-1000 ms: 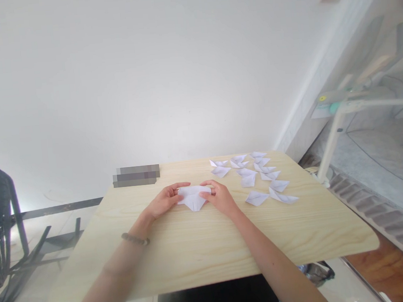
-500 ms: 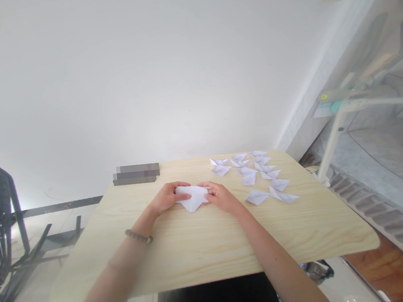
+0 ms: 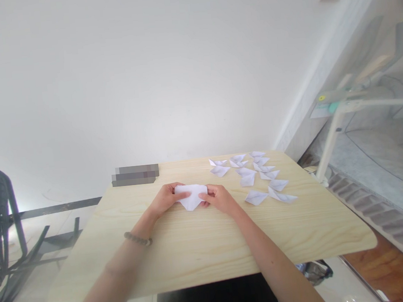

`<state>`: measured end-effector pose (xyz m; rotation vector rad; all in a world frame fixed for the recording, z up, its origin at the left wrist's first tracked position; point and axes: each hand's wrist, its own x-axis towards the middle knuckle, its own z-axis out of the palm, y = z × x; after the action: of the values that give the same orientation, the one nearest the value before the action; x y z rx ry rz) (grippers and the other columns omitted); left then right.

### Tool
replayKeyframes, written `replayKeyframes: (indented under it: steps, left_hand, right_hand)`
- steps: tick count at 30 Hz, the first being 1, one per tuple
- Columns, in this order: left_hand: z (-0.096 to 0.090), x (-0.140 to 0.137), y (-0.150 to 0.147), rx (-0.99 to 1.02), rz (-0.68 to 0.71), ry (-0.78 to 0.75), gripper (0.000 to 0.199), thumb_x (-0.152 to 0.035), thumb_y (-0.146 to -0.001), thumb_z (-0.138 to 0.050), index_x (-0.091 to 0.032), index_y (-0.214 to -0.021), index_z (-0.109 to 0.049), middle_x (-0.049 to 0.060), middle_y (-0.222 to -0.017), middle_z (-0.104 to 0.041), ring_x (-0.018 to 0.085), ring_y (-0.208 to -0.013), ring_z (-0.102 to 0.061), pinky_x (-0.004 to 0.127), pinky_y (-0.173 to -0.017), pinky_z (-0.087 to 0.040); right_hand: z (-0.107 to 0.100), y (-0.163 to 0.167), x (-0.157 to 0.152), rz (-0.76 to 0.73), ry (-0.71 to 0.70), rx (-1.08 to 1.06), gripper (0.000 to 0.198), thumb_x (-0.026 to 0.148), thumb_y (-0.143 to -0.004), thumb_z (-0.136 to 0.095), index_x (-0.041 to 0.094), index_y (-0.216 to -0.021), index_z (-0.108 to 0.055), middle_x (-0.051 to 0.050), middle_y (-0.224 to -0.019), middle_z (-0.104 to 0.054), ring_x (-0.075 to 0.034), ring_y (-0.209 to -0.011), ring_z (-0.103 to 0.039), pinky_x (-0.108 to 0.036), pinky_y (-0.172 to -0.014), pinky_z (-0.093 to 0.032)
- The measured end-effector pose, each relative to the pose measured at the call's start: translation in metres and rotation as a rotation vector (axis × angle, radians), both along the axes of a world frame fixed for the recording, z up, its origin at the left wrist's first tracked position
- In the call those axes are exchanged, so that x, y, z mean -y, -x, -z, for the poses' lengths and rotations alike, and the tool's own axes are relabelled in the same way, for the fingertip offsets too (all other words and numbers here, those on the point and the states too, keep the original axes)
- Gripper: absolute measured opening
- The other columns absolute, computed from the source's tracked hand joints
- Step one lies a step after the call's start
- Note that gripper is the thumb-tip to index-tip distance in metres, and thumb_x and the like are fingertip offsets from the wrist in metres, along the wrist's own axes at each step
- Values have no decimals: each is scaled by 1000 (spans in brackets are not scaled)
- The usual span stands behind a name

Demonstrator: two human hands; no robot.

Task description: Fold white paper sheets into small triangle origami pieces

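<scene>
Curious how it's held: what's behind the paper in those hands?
Fingers of the left hand and right hand show past the edges of the paper; whatever else lies behind it is covered.

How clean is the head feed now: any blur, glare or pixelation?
In the head view, a pixelated block masks the back left of the table; the right edge looks hazy, its upper corner dark; the paper in the hands is bright, its creases hard to make out.
</scene>
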<state>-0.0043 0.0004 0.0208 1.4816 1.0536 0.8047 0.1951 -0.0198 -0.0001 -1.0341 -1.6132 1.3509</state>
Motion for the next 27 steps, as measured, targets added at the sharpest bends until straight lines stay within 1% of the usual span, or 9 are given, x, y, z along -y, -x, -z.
replayKeyframes:
  steps: [3, 6, 10, 14, 17, 19, 22, 24, 27]
  left_hand:
    - [-1, 1, -1, 12, 0, -34, 36, -38, -60, -65, -12, -84, -60, 4, -75, -63, 16, -69, -57, 26, -61, -44]
    - [-1, 1, -1, 9, -15, -118, 30, -37, -63, -63, -13, -80, -60, 4, -77, -63, 15, -72, -57, 26, -65, -44]
    - [0, -1, 2, -52, -65, -338, 23, -34, -69, -59, -14, -78, -61, 6, -80, -63, 16, -74, -56, 27, -69, -45]
    - [1, -4, 7, -171, -68, -628, 17, -27, -73, -55, -15, -82, -63, 8, -86, -61, 16, -81, -55, 28, -73, -44]
    - [3, -6, 12, -281, -81, -774, 18, -23, -76, -50, -18, -85, -65, 6, -90, -59, 16, -84, -54, 27, -74, -43]
    - [5, -7, 15, -368, -57, -808, 21, -22, -78, -47, -20, -88, -65, 6, -91, -57, 15, -83, -54, 27, -74, -43]
    - [7, -8, 20, -538, 87, -799, 23, -23, -78, -47, -24, -91, -65, 5, -94, -55, 15, -84, -53, 27, -75, -43]
    - [6, -8, 24, -622, 172, -799, 24, -24, -77, -48, -26, -95, -64, 6, -97, -54, 16, -87, -51, 29, -80, -41]
    - [2, -6, 27, -680, 203, -807, 25, -30, -78, -48, -28, -97, -63, 6, -98, -53, 16, -89, -49, 30, -83, -38]
  right_hand:
    - [4, 0, -2, 161, -139, 148, 23, 35, -76, -49, 14, -79, -59, -2, -63, -60, -12, -53, -55, -24, -51, -45]
    - [2, -3, -3, 370, -428, 247, 18, 33, -73, -54, 17, -76, -62, -3, -72, -60, -13, -65, -54, -24, -58, -43]
    - [-2, -5, -2, 411, -619, 252, 15, 27, -76, -52, 19, -82, -64, -4, -81, -56, -10, -65, -51, -22, -59, -43]
    - [-2, -5, -1, 385, -697, 275, 21, 15, -76, -48, 21, -89, -63, -4, -88, -55, -13, -78, -53, -24, -70, -44]
    - [-1, -5, -1, 371, -717, 327, 26, 9, -75, -46, 22, -91, -62, -4, -92, -55, -14, -88, -52, -27, -79, -43]
    - [1, -7, -2, 340, -700, 380, 27, 8, -74, -46, 22, -91, -62, -4, -94, -56, -14, -89, -52, -27, -82, -42]
    - [4, -10, -3, 255, -648, 489, 24, 9, -73, -49, 22, -87, -63, -3, -91, -57, -14, -88, -52, -27, -81, -41]
    - [6, -13, -3, 207, -634, 558, 18, 14, -72, -54, 22, -85, -65, -3, -90, -58, -15, -89, -50, -28, -82, -40]
    - [6, -17, -3, 188, -640, 623, 15, 23, -75, -54, 23, -84, -66, -3, -90, -57, -16, -89, -47, -31, -83, -37]
